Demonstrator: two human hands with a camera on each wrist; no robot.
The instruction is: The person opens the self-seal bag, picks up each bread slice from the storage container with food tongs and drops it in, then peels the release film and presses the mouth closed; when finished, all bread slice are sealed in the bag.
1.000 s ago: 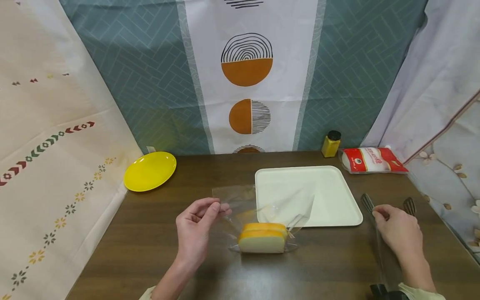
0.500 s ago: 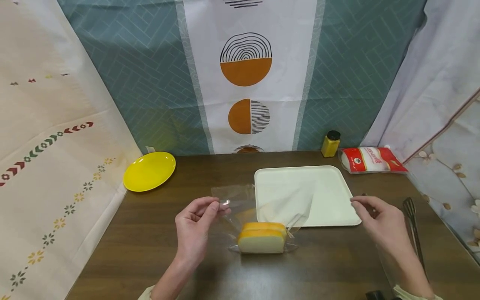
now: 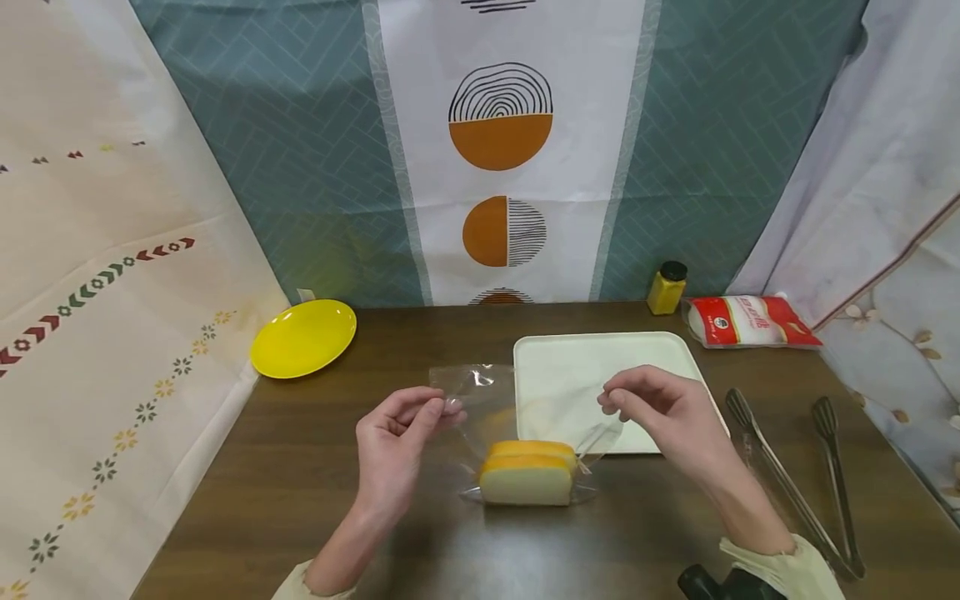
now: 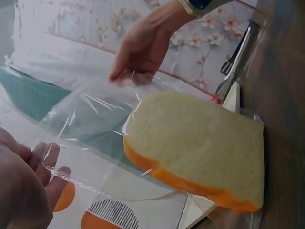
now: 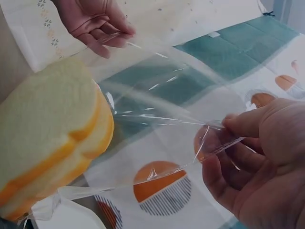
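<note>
Two slices of bread with orange-yellow crusts stand upright on the table inside a clear plastic bag. My left hand pinches the left side of the bag's upper edge between thumb and fingers. On the other side, my right hand holds the opposite edge of the film, as the right wrist view shows, with the bag stretched between both hands. The bread fills much of the left wrist view, its cut face towards the camera. The bag's mouth lies above the slices.
Behind the bag lies a white tray. Metal tongs rest spread on the right. A yellow plate stands back left. At the back right are a yellow bottle with a black lid and a red-and-white packet.
My right hand has let go of the tongs and moved left to the bag's right edge, which it now holds. My left hand keeps its hold on the bag. The bread stays put.
</note>
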